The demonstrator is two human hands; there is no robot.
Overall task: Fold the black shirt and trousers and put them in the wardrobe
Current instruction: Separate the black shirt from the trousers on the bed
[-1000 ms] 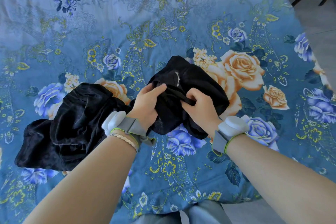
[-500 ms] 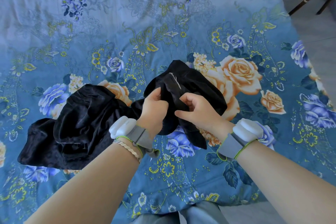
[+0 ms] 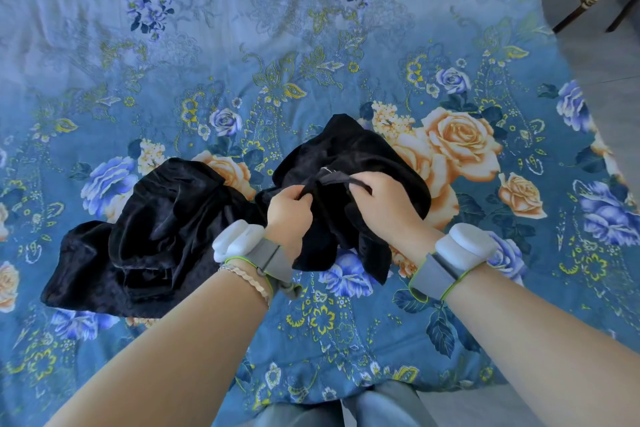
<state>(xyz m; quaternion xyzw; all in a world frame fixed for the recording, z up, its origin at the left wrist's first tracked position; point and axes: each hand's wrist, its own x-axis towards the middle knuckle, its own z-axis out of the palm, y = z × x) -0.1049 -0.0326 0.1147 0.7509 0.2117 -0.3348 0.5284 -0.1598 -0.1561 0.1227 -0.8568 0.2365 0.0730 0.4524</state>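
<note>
Left hand (image 3: 289,210) and right hand (image 3: 384,204) each pinch the banded edge (image 3: 337,179) of the black garment (image 3: 346,149). Recommended: pull the edge taut, then lay it flat right of the crumpled black pile (image 3: 156,229).

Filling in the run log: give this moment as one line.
phase: nothing folded yet | left hand: grips black garment edge | right hand: grips same edge | other black cloth: crumpled on bedspread

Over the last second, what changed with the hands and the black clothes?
The left hand, fingers laid straighter on the garment a second ago, has curled to pinch its band. The right hand keeps its grip, and the band now stretches between them. The black pile on the bed has not moved.
</note>
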